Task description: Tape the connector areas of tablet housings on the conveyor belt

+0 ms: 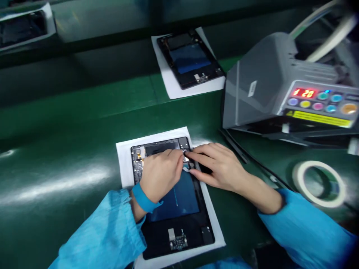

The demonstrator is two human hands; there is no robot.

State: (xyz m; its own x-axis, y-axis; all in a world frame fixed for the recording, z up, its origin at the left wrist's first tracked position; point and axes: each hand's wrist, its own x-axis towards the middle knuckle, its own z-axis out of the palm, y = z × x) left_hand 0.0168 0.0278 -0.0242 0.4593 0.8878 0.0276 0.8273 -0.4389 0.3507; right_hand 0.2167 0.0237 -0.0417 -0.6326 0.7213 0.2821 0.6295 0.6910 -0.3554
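An opened tablet (179,220) with a blue battery and bare circuit boards lies on a white sheet (125,160) on the green bench. My left hand (161,173), with a blue wrist strap, rests over the tablet's upper part, its fingers curled and pinched at a small part near the top right corner. My right hand (217,164) lies beside it, fingers stretched toward the same spot, fingertips touching the tablet's right edge. A small pale piece sits between the fingertips; I cannot make out what it is.
A second opened tablet (190,59) lies on a white sheet farther back. A grey tape dispenser machine (277,89) with coloured buttons and a red display stands at the right. A roll of white tape (318,183) lies right of my forearm. Another tray (24,26) is at far left.
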